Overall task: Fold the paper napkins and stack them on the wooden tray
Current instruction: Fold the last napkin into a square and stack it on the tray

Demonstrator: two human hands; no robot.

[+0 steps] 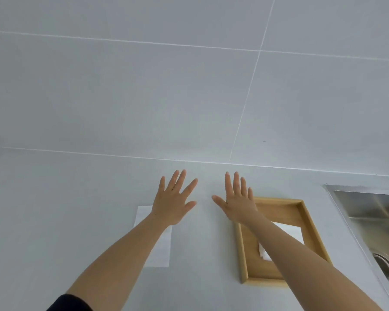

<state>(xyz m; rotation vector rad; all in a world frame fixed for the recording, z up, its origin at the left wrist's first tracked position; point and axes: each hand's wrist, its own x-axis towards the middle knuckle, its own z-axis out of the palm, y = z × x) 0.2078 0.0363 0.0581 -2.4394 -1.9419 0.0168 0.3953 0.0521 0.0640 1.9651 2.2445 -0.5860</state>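
Both of my hands are stretched out over the pale grey counter with fingers spread, holding nothing. My left hand hovers above the far end of a flat white paper napkin, which my left forearm partly covers. My right hand is over the far left corner of the wooden tray. Inside the tray lies a folded white napkin, mostly hidden under my right forearm.
A steel sink with a round drain is set into the counter at the right edge. A grey tiled wall rises behind the counter. A dark sleeve shows at the bottom left.
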